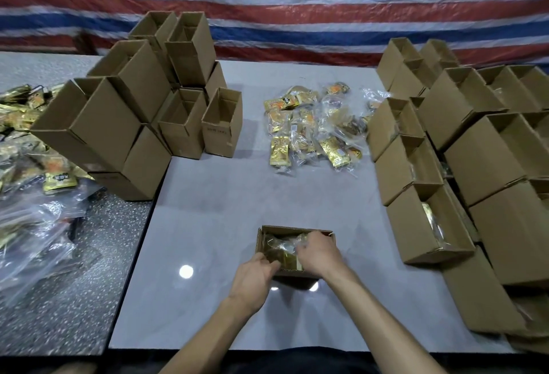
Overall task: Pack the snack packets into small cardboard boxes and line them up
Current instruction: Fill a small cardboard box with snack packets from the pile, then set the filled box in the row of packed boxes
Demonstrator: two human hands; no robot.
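- Both hands are down at the small cardboard box (292, 229), which sits open at the near middle of the grey bench (208, 225), right in front of the person.
- The left hand (255, 275) is at the box's near-left corner, fingers curled over the edge, so it looks to be gripping and steadying the box.
- The right hand (319, 254) reaches in from the right side, fingers curled down onto the gold snack packets (282, 247) inside. It looks like tucking them in, though the blur hides the exact hold.
- This box looks close to full, with packets up near the rim and its flaps not closed.
- A loose pile of packets (315, 130) lies further back on the bench, well apart from the box. That is work waiting.
- Off to the left, a stack of empty boxes (142, 112) stands open, many of them unfilled.
- Along the right, a row of packed boxes (416, 216) lines up, gold wrapping glinting in the nearest ones, with more boxes stacked behind.
- More bagged packets (29, 165) spill across the speckled table on the far left.
- My call is mid-job: a good batch is lined up, this box needs finishing and placing in the row, and plenty of packets and empties remain.
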